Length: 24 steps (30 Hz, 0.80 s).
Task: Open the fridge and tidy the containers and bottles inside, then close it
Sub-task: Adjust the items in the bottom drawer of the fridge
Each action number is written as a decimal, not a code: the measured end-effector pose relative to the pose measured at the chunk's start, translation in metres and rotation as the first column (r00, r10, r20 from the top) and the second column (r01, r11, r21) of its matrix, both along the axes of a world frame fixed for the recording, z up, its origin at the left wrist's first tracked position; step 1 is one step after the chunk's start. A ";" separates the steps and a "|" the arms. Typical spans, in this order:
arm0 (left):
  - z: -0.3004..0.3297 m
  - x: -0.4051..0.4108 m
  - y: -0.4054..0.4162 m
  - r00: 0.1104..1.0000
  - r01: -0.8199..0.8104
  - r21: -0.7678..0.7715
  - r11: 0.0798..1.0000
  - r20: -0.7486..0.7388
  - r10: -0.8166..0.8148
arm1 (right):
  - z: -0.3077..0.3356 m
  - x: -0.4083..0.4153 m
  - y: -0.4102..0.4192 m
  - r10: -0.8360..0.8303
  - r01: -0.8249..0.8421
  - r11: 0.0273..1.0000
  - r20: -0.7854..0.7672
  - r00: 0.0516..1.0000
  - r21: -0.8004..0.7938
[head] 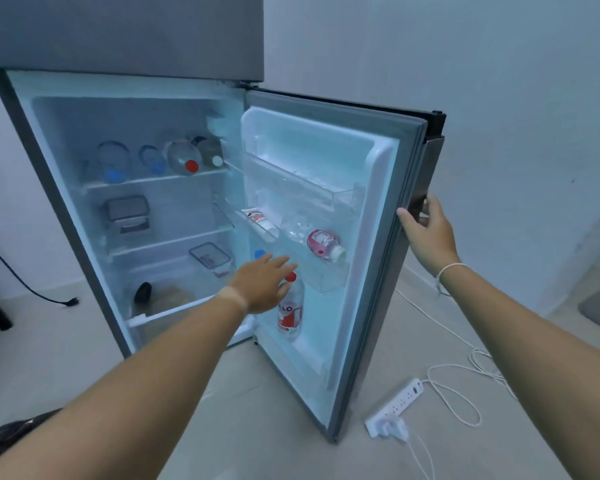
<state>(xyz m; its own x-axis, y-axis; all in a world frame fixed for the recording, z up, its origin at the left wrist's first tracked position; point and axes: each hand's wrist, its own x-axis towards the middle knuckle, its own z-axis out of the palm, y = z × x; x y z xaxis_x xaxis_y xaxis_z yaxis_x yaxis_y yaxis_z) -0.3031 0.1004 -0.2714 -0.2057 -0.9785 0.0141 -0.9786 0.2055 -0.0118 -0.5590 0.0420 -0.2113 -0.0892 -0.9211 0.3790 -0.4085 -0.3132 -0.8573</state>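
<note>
Fridge (84, 216): I see it standing on the floor, lower door (368, 237) swung wide to the right, interior lit.
Top shelf: bottles (184, 157) lying on their sides, caps toward me.
Lower shelves: lidded containers (127, 211).
Door racks: pink-labelled bottle (324, 244) tilted; red-capped bottle (290, 310) upright below.
Left hand (262, 287): fingers straight, released, just above the red cap.
Right hand (426, 230): grasping the door's outer edge.

My two forearms are bare, with no sleeves showing. A thin white string bracelet (451, 269) circles the wrist of my right hand (426, 233); my left hand (262, 284) wears nothing.
</note>
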 end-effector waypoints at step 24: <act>0.002 -0.032 -0.107 0.980 0.112 -0.032 0.993 -0.161 -0.116 | -0.017 -0.050 -0.103 -0.126 0.110 0.991 0.242 0.962 0.077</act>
